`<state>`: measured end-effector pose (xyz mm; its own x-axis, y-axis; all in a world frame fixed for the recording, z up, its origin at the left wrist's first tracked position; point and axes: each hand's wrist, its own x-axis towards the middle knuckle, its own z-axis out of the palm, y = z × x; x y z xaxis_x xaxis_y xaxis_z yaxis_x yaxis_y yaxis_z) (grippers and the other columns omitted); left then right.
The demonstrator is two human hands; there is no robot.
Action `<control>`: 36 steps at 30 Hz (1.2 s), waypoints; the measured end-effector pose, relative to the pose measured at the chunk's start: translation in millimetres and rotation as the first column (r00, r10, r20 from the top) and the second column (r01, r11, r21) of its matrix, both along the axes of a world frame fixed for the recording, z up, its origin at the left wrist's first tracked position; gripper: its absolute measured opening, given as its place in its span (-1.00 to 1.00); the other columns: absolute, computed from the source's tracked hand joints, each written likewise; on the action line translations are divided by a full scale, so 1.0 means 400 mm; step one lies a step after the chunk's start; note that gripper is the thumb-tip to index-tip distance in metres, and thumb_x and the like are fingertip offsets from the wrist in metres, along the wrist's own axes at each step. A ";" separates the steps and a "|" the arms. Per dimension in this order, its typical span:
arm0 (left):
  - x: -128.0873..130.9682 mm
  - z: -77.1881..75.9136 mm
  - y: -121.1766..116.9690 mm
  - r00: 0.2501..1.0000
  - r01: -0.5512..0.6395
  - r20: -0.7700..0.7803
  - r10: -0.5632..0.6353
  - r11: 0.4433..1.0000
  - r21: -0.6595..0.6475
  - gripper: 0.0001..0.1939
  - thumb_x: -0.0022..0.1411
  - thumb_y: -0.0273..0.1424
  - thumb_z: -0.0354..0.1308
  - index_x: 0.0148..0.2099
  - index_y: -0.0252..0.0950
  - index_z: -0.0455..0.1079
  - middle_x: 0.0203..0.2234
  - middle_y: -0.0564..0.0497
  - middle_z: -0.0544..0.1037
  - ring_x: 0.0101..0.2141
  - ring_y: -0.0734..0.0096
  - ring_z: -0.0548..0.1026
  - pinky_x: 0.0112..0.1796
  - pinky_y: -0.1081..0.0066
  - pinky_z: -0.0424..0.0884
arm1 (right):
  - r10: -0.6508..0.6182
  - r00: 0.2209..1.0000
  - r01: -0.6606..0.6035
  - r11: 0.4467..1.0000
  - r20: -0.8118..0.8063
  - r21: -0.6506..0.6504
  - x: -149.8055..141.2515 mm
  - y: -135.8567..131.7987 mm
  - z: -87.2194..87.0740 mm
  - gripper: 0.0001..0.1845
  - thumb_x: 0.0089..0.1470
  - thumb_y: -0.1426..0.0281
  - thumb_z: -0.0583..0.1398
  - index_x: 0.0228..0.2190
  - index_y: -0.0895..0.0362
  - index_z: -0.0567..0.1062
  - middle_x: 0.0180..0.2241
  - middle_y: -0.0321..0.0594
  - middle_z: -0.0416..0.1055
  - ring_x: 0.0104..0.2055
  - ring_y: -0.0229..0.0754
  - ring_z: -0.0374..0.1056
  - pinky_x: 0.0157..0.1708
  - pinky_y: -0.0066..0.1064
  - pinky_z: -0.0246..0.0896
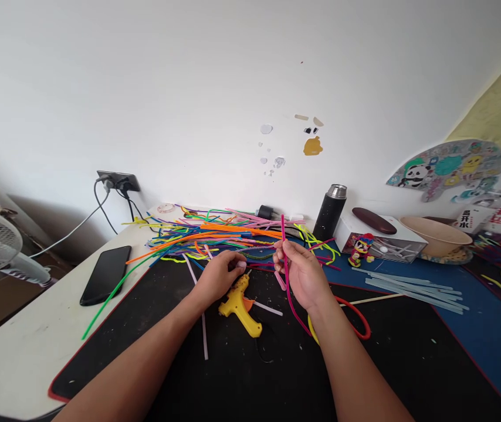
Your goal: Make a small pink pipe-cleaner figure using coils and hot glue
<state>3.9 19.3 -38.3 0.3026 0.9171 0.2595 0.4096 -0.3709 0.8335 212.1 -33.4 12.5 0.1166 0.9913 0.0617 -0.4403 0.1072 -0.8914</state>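
Surface: black mat (215, 381) on a white table (21, 351), against a pale wall.
Glue gun: yellow glue gun (239, 305) is laid on the mat, just under the left hand (219, 278).
Left fingers: loosely curled, nothing clearly gripped; the pink stem lies to their right.
Right hand (305, 275): fingers are pinched shut on a pink pipe cleaner (286, 275); this hand is the nearer one.
Stem axis: nearly upright, top pointing to the wall, lower end trailing toward the wrist.
Beyond: pile of coloured pipe cleaners (219, 234), black flask (330, 211).

right hand (303, 272): pinches pink pipe cleaner (286, 275) upright | left hand (220, 275): beside yellow glue gun (239, 303)
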 end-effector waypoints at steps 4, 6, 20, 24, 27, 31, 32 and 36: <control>-0.004 0.003 0.001 0.999 -0.028 -0.018 0.029 0.998 0.049 -0.89 0.17 -0.29 0.32 -0.24 -0.14 0.63 -0.34 -0.06 0.66 -0.28 0.09 0.55 -0.20 0.27 0.37 | 0.016 1.000 -0.016 1.000 -0.013 -0.003 0.001 -0.003 0.001 -0.68 -0.06 0.12 0.47 -0.40 0.11 0.65 -0.47 -0.26 0.38 -0.42 -0.20 0.31 -0.47 -0.38 0.21; -0.007 0.005 0.004 0.999 -0.029 -0.013 0.030 0.998 0.055 -0.87 0.15 -0.27 0.35 -0.24 -0.14 0.64 -0.33 -0.07 0.66 -0.25 0.06 0.55 -0.16 0.25 0.38 | 0.014 1.000 -0.014 1.000 -0.025 -0.003 0.003 -0.002 -0.002 -0.68 -0.05 0.12 0.46 -0.38 0.10 0.64 -0.46 -0.25 0.41 -0.40 -0.18 0.34 -0.46 -0.38 0.22; 0.037 0.086 -0.099 0.966 0.180 0.186 -0.179 0.984 0.014 -0.76 0.32 -0.15 0.27 -0.12 -0.16 0.62 -0.23 -0.07 0.66 -0.18 0.12 0.56 -0.10 0.25 0.40 | 0.054 0.986 -0.047 0.998 -0.158 0.045 -0.017 -0.016 0.005 -0.78 0.08 0.16 0.40 -0.34 0.03 0.61 -0.39 -0.27 0.44 -0.32 -0.18 0.41 -0.36 -0.37 0.34; 0.065 0.094 -0.143 0.918 0.372 0.165 -0.361 0.927 -0.041 -0.78 0.26 -0.18 0.35 -0.13 -0.17 0.65 -0.24 -0.07 0.64 -0.18 0.13 0.56 -0.11 0.29 0.42 | 0.065 0.980 -0.059 0.998 -0.186 0.038 -0.039 -0.031 0.014 -0.80 0.09 0.17 0.39 -0.35 0.02 0.61 -0.39 -0.26 0.45 -0.33 -0.18 0.39 -0.35 -0.35 0.37; 0.069 0.098 -0.149 0.903 0.410 0.188 -0.387 0.906 -0.105 -0.84 0.27 -0.24 0.34 -0.22 -0.20 0.64 -0.33 -0.05 0.62 -0.28 0.20 0.55 -0.22 0.34 0.41 | 0.072 0.979 -0.068 0.997 -0.192 0.028 -0.045 -0.036 0.019 -0.80 0.07 0.17 0.42 -0.37 0.02 0.62 -0.39 -0.26 0.44 -0.34 -0.18 0.39 -0.37 -0.37 0.39; 0.064 0.108 -0.145 0.852 0.501 0.300 -0.429 0.836 -0.224 -0.74 0.33 -0.17 0.26 -0.27 -0.26 0.54 -0.37 -0.04 0.61 -0.32 0.27 0.55 -0.24 0.35 0.42 | 0.075 0.970 -0.078 0.997 -0.230 -0.001 -0.044 -0.034 0.021 -0.78 0.00 0.20 0.47 -0.39 0.05 0.64 -0.42 -0.26 0.46 -0.35 -0.18 0.39 -0.41 -0.39 0.39; 0.064 0.109 -0.145 0.830 0.525 0.362 -0.424 0.811 -0.256 -0.71 0.34 -0.14 0.24 -0.24 -0.28 0.50 -0.34 -0.05 0.61 -0.28 0.26 0.56 -0.20 0.34 0.44 | 0.071 0.968 -0.075 0.997 -0.241 -0.005 -0.043 -0.032 0.020 -0.77 -0.01 0.21 0.49 -0.38 0.05 0.65 -0.42 -0.26 0.47 -0.35 -0.18 0.39 -0.41 -0.40 0.39; 0.072 0.099 -0.145 0.816 0.533 0.414 -0.404 0.802 -0.270 -0.65 0.31 -0.10 0.28 -0.08 -0.29 0.45 -0.25 -0.04 0.57 -0.24 0.32 0.52 -0.16 0.34 0.44 | 0.053 0.950 -0.058 0.998 -0.309 -0.008 -0.036 -0.024 0.013 -0.75 -0.06 0.24 0.52 -0.36 0.09 0.67 -0.44 -0.30 0.47 -0.35 -0.23 0.39 -0.41 -0.45 0.38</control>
<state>32.6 -38.8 1.5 0.6783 0.7275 0.1032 -0.0492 -0.0952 0.9942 197.5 -43.0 17.7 0.0719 0.9973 0.0144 -0.6986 0.0606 -0.7129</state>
